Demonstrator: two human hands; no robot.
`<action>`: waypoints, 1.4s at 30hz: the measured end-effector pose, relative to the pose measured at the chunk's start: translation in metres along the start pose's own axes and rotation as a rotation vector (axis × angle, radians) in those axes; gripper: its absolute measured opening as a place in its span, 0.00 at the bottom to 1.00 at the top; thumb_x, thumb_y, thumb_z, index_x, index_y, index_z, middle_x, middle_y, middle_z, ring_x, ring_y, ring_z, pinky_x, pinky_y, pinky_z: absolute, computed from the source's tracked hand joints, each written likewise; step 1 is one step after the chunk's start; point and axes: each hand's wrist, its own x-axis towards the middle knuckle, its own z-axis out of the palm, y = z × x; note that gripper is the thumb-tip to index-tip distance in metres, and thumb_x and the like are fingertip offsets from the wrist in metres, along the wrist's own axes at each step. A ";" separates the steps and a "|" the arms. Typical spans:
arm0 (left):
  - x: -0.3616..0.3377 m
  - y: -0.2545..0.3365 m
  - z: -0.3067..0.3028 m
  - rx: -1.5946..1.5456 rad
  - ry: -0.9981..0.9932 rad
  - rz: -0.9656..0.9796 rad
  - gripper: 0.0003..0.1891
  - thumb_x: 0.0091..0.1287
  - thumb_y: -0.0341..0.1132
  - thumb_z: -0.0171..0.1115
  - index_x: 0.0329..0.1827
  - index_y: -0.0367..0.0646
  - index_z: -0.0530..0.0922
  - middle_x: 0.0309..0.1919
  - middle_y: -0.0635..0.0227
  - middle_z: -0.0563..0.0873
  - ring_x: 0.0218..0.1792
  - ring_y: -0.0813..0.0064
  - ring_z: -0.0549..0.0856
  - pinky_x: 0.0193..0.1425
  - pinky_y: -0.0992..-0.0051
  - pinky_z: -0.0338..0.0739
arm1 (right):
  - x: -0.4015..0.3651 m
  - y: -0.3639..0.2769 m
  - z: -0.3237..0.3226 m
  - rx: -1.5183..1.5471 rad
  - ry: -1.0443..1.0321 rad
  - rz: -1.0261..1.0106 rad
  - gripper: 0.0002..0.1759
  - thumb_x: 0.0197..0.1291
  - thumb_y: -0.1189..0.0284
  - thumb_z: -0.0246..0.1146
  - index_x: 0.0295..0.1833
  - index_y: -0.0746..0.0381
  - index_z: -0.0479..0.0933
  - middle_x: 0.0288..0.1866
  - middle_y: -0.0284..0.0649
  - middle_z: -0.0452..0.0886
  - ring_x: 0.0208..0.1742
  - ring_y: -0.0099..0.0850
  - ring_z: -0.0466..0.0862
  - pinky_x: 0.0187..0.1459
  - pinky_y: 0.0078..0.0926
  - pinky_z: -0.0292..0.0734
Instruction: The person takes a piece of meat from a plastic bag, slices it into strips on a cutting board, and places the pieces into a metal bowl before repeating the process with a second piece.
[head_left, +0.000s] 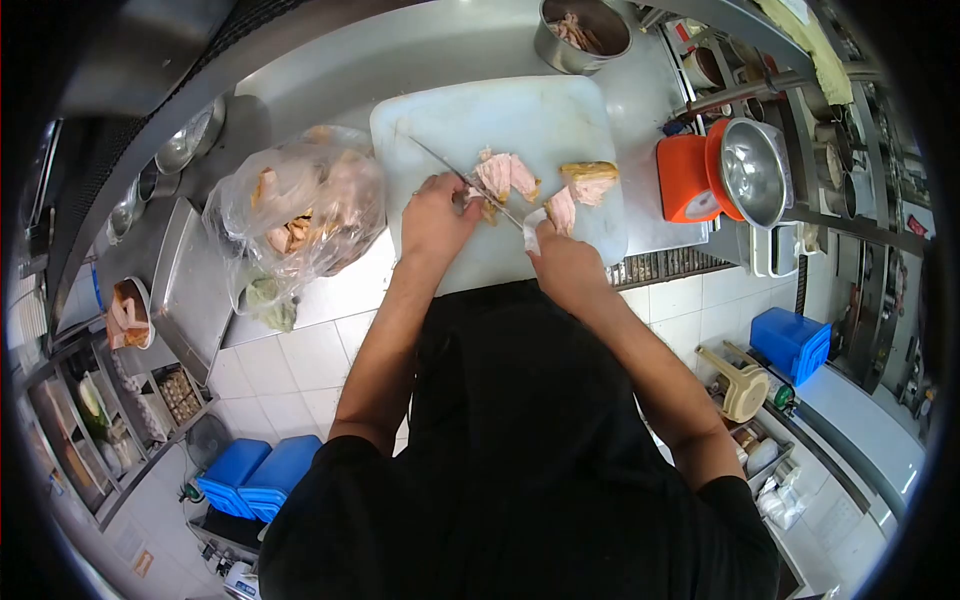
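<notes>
A knife (449, 166) with a long thin blade lies diagonally over the white cutting board (430, 112). My right hand (570, 268) is closed around its pale handle at the near side. Bent fingers of my left hand (436, 218) press a small piece of cooked meat (489, 212) against the board, close beside the blade. Just beyond the blade are pale pink meat slices (505, 174). A brown-skinned meat chunk (590, 182) sits to the right, and another meat piece (561, 211) lies right by my right hand.
Left of the board is a clear plastic bag (300, 205) of meat pieces. A steel pot (584, 40) with meat strips stands at the back right. Further right is an orange scale (688, 180) with a steel bowl (752, 172). Shelving rises along the right side.
</notes>
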 end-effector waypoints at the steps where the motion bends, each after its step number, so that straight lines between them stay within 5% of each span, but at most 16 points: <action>1: 0.001 0.002 -0.001 0.013 0.016 0.002 0.16 0.62 0.37 0.78 0.46 0.41 0.82 0.44 0.58 0.89 0.46 0.53 0.90 0.52 0.55 0.84 | -0.006 -0.001 -0.005 0.006 0.006 -0.008 0.18 0.75 0.63 0.65 0.54 0.67 0.72 0.38 0.53 0.90 0.39 0.50 0.93 0.40 0.47 0.88; 14: 0.012 0.008 0.006 -0.045 -0.038 0.121 0.16 0.60 0.32 0.78 0.49 0.44 0.83 0.47 0.60 0.88 0.47 0.53 0.89 0.53 0.59 0.84 | -0.021 0.005 -0.005 0.193 0.003 0.111 0.21 0.76 0.61 0.65 0.56 0.70 0.71 0.35 0.61 0.88 0.38 0.61 0.90 0.42 0.58 0.85; 17: 0.014 -0.003 0.018 -0.005 -0.019 0.105 0.15 0.61 0.30 0.75 0.50 0.44 0.83 0.45 0.61 0.87 0.52 0.54 0.86 0.57 0.54 0.79 | -0.027 0.011 -0.012 0.234 0.037 0.129 0.22 0.78 0.60 0.63 0.57 0.72 0.72 0.32 0.63 0.86 0.37 0.64 0.88 0.40 0.61 0.83; 23: 0.029 0.015 0.025 0.036 0.127 0.286 0.16 0.64 0.33 0.69 0.55 0.42 0.84 0.56 0.58 0.85 0.62 0.54 0.82 0.67 0.53 0.77 | -0.038 0.019 -0.024 0.213 0.064 0.246 0.22 0.78 0.61 0.63 0.54 0.72 0.71 0.31 0.63 0.86 0.36 0.65 0.88 0.40 0.60 0.83; 35: 0.023 0.016 0.009 0.139 -0.235 -0.032 0.12 0.65 0.39 0.70 0.44 0.42 0.83 0.43 0.58 0.88 0.50 0.54 0.88 0.59 0.53 0.79 | -0.045 0.020 0.000 0.135 -0.038 0.180 0.21 0.76 0.61 0.64 0.54 0.69 0.71 0.33 0.61 0.88 0.37 0.60 0.90 0.40 0.58 0.86; 42: 0.021 0.015 0.008 0.029 -0.164 0.023 0.10 0.65 0.35 0.70 0.46 0.42 0.84 0.43 0.59 0.88 0.48 0.52 0.89 0.56 0.54 0.81 | -0.043 0.010 -0.012 0.104 0.026 0.212 0.21 0.77 0.60 0.64 0.53 0.69 0.70 0.32 0.61 0.87 0.35 0.62 0.89 0.39 0.59 0.85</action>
